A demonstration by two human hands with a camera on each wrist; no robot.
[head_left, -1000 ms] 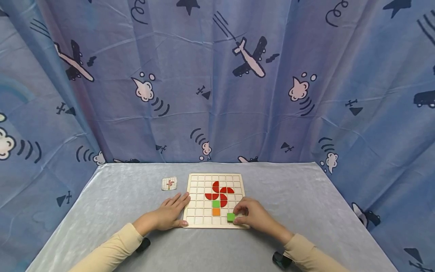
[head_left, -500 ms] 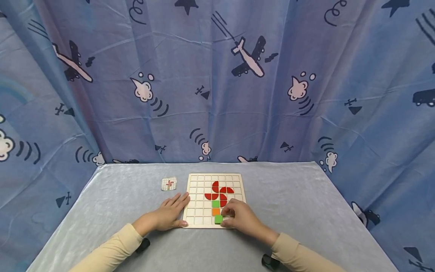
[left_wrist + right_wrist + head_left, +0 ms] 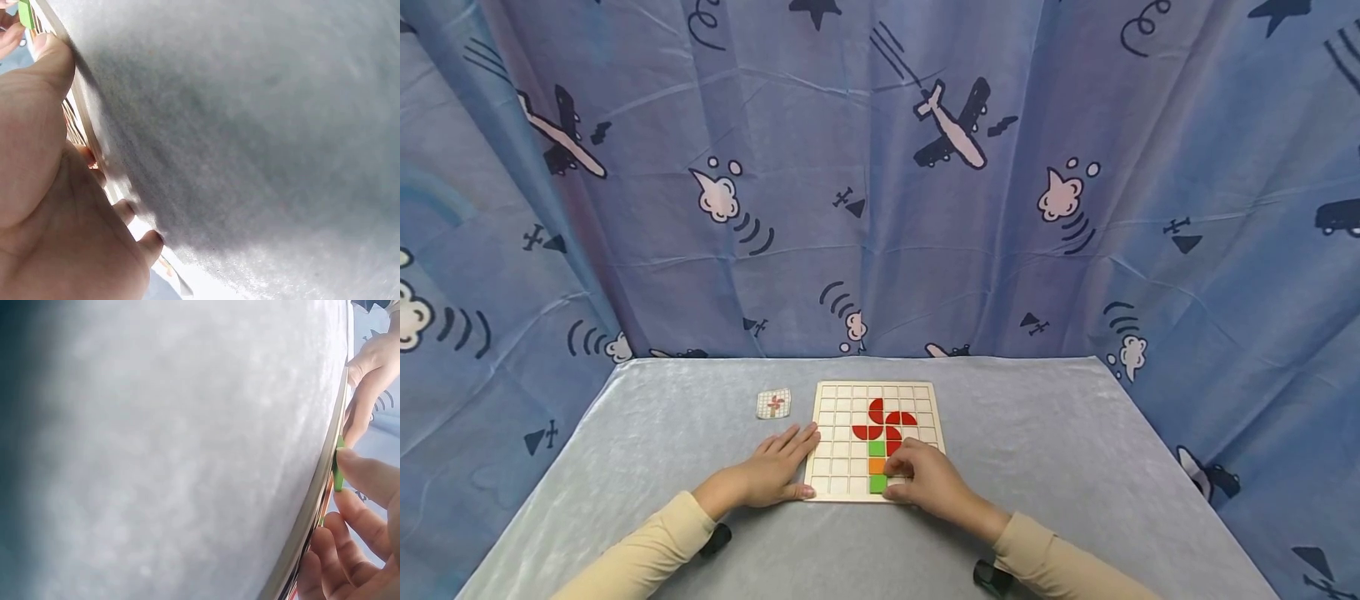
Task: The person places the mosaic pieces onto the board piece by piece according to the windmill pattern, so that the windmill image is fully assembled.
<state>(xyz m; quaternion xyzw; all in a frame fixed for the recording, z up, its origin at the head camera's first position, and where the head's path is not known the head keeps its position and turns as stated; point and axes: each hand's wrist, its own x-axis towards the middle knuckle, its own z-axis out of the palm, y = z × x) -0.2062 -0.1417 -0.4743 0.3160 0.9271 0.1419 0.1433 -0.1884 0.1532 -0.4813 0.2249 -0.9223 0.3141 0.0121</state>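
Observation:
A pale gridded board (image 3: 841,402) lies on the table. My right hand (image 3: 931,479) pinches a green square tile (image 3: 877,484) at the board's front row, just below an orange square tile (image 3: 876,467). In the right wrist view, thumb and forefinger meet that green tile (image 3: 339,467) at its edges, close over the board. Beyond the orange tile sit another green square (image 3: 877,448) and several red curved pieces (image 3: 904,418) forming a pinwheel. My left hand (image 3: 767,477) lies with straight, spread fingers along the board's left edge, thumb near the front corner.
A small card (image 3: 773,404) printed with a gridded pinwheel picture lies behind my left hand. Light grey cloth covers the table (image 3: 1037,433). A blue patterned curtain (image 3: 880,208) hangs at the back and sides.
My right hand has carried the green tile leftward across the board's front row and lowered it beneath the orange tile. The left hand has stayed at the board's edge.

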